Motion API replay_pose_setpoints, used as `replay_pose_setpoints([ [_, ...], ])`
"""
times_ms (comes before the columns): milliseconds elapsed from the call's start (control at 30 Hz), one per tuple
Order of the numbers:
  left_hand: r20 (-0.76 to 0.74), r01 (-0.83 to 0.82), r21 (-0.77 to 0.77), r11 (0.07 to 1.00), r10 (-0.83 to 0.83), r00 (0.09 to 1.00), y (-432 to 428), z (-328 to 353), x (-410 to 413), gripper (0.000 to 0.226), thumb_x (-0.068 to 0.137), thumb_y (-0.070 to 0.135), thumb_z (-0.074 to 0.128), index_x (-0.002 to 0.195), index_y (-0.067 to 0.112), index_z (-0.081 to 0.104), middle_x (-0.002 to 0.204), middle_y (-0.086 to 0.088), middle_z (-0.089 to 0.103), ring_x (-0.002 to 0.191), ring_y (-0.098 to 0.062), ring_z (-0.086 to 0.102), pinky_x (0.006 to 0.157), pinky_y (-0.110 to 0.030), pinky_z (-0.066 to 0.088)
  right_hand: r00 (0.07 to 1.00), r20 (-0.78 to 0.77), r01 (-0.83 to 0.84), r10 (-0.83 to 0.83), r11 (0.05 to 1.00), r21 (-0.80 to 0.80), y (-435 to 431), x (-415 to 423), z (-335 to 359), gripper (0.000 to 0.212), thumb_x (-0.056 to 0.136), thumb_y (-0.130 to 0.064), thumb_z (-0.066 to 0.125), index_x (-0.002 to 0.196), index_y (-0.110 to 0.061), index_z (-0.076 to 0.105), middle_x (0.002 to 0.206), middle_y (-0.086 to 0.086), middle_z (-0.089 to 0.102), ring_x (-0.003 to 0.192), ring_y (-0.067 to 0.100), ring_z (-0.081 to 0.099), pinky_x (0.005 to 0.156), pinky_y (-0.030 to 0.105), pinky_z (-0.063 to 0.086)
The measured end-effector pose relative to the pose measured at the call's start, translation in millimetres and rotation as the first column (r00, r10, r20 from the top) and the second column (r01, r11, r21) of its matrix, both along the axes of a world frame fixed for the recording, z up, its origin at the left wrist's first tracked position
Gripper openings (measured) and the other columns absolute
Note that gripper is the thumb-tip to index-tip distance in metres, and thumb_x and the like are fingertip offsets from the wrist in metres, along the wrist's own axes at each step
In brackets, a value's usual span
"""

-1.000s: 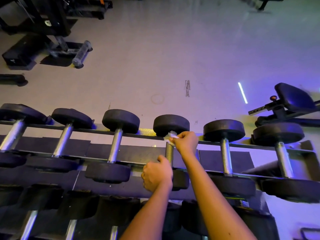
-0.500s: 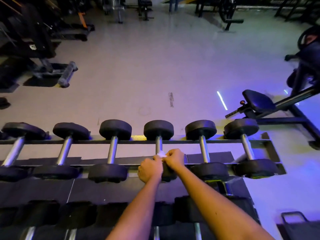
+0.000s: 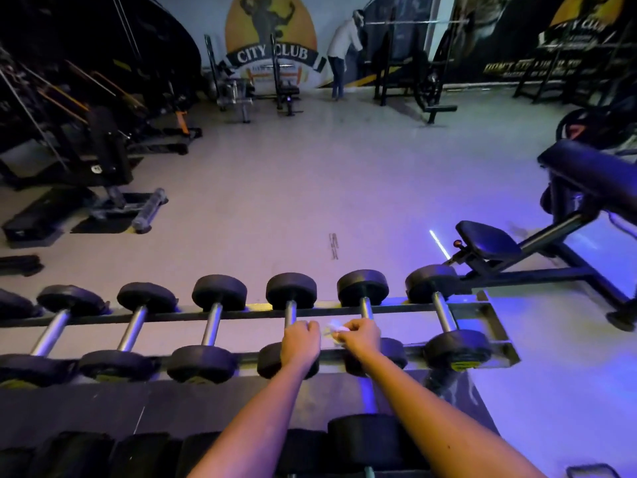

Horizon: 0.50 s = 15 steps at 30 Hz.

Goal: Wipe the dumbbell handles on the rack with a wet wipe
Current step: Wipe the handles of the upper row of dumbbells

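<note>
wipe held between two handles

the dumbbells [image 3: 291, 291] are laid on the rack's [image 3: 496, 326] top tier, each handle's long axis running away from the person, across the two rails. one handle [image 3: 290, 313] is gripped by the left hand [image 3: 300, 343]. the wet wipe [image 3: 334, 330] (crumpled, white) is pinched in the right hand [image 3: 360, 339], just beside the next handle [image 3: 366, 308].

Wet wipe [image 3: 333, 331], seemingly at next handle [image 3: 366, 308]

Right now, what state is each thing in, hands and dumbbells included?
Left hand: curled round a steel dumbbell handle.
Right hand: pinching the crumpled white wet wipe.
Black round-headed dumbbells: lying in a row across the black metal rack.
</note>
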<state>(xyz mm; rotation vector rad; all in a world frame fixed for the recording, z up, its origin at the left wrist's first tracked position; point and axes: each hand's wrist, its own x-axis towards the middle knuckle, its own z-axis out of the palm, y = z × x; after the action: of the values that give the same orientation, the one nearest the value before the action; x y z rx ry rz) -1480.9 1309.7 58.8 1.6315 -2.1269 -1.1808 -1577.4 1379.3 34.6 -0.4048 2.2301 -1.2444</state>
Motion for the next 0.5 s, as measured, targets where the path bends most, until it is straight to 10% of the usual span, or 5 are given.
replay_pose_setpoints([
  [500, -0.092, -0.114, 0.123, 0.986, 0.126, 0.988, 76.5, -5.0, -81.9, 0.034, 0.095, 0.024, 0.045, 0.080, 0.003, 0.066, 0.094, -0.017, 0.067, 0.080, -0.029, 0.054, 0.070, -0.030, 0.039, 0.999, 0.043, -0.028, 0.030, 0.999, -0.046, 82.4, -93.6, 21.3, 0.010, 0.073, -0.007, 0.076, 0.069, -0.001, 0.068, 0.066, 0.008, 0.066, 0.064, 0.020, 0.067, 0.061, 0.031, 0.060],
])
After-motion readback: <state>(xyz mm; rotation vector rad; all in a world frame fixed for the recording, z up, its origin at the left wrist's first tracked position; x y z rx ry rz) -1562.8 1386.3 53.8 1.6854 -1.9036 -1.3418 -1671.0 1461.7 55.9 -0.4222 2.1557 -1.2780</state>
